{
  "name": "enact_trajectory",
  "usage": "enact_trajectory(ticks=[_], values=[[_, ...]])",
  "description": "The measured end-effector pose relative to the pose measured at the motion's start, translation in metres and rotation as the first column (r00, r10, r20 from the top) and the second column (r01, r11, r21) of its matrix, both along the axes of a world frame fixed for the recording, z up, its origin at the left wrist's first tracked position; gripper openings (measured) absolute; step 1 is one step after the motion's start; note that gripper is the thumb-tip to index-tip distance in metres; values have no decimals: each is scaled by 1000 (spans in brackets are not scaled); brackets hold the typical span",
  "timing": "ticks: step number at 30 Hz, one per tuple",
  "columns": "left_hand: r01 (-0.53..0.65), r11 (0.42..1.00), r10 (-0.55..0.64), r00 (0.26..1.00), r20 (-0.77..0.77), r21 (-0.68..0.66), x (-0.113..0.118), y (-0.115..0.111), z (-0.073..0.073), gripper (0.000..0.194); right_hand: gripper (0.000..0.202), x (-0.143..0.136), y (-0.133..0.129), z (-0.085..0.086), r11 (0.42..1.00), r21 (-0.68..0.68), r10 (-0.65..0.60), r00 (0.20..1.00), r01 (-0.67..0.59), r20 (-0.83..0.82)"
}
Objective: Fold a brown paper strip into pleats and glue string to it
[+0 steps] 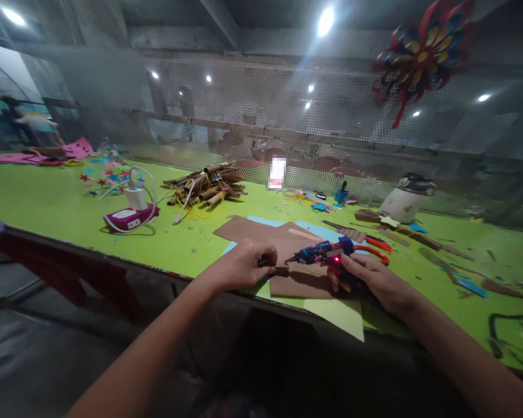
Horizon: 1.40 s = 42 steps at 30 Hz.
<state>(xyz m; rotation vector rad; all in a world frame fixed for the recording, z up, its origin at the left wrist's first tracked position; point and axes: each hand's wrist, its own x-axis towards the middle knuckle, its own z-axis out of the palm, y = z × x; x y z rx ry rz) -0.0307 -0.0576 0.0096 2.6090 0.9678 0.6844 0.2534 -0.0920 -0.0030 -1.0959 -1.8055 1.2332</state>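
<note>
My right hand (375, 278) is wrapped round a dark blue glue gun (318, 253) with a small red light glowing on its side. The gun's nozzle points left, close to a small brown cardboard piece (281, 271). That piece is pinched between the bent fingers of my left hand (248, 264); the part inside the fingers is hidden. Beneath both hands lie brown cardboard sheets (296, 286) over light blue paper. A pale yellow sheet (337, 316) sticks out past the table's front edge.
Left on the green table (61, 197) stands a purple power adapter (128, 219) with a white plug and cord. Behind are a bundle of brown paper rolls (211, 184) and paper stars (113, 177). Red-handled pliers (378, 242) and a white jug (403, 200) are at right.
</note>
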Motion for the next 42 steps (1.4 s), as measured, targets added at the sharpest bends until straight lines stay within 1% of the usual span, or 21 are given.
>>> enact_trajectory(ticks=[3,9,14,21,27,33,38,42], values=[[11,1000,-11,1000,4,9,0,0,-2,5,44,0,0,1,1000,17,9,998,-10,55],[17,999,-17,1000,-5,43,0,1,-7,7,41,3,1,-4,999,39,28,997,-31,73],[25,998,-24,1000,-21,63,0,2,-7,8,41,4,1,-4,997,54,49,995,-54,89],[8,997,-5,999,-34,72,-1,2,-8,8,45,3,1,-3,995,91,21,991,-33,133],[21,996,-20,1000,-10,84,-2,4,-10,8,44,3,-1,1,994,94,36,986,-52,165],[31,994,-31,1000,-7,107,-1,3,-10,8,46,2,-1,0,995,83,35,992,-45,120],[47,991,-46,999,-11,122,0,3,-11,6,44,2,1,-2,992,126,-3,983,-21,182],[53,990,-54,999,0,129,0,3,-11,6,46,2,0,-1,989,144,11,980,-40,198]])
